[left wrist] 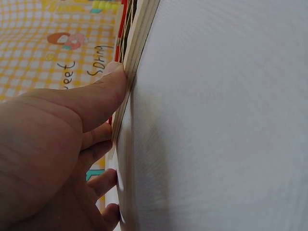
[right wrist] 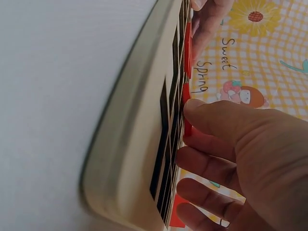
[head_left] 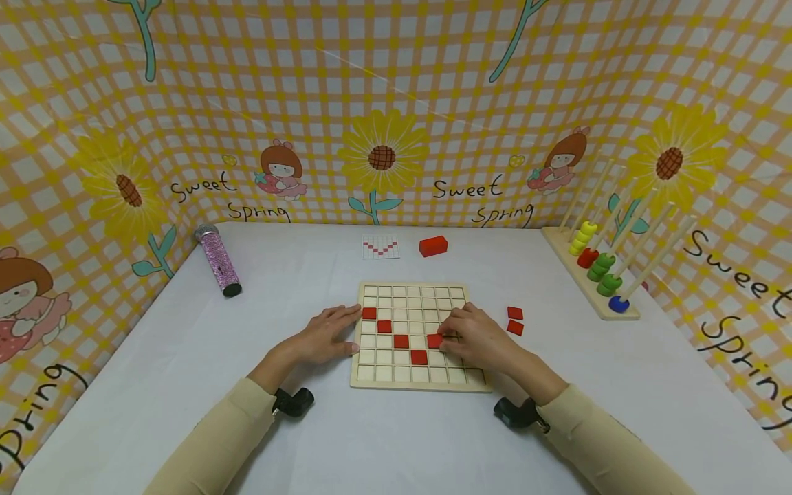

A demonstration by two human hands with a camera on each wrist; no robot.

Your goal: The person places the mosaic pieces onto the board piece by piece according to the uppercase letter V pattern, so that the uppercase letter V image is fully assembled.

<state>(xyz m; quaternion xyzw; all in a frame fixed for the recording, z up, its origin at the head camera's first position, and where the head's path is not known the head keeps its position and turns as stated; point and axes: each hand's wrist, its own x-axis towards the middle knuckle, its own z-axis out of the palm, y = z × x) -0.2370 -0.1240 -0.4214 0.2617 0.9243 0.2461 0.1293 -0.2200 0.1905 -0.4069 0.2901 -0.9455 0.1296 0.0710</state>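
A square wooden grid board (head_left: 379,385) lies on the table, with red square tiles in several cells forming a slanting line down and then up. My left hand (head_left: 322,335) rests along the board's left edge; in the left wrist view its thumb (left wrist: 108,91) touches the rim, fingers spread. Over the board's right half, my right hand (head_left: 481,338) pinches a red tile (head_left: 434,341) at a cell, up and right of the lowest tile (head_left: 419,357). The right wrist view shows the thumb (right wrist: 204,113) on that tile, fingers partly behind it.
Two loose red tiles (head_left: 515,313) lie right of the board. Behind it are a pattern card (head_left: 371,254) and a red block (head_left: 433,246). A glittery pink microphone (head_left: 219,260) lies at left; a bead stacker with pegs (head_left: 609,308) stands at right.
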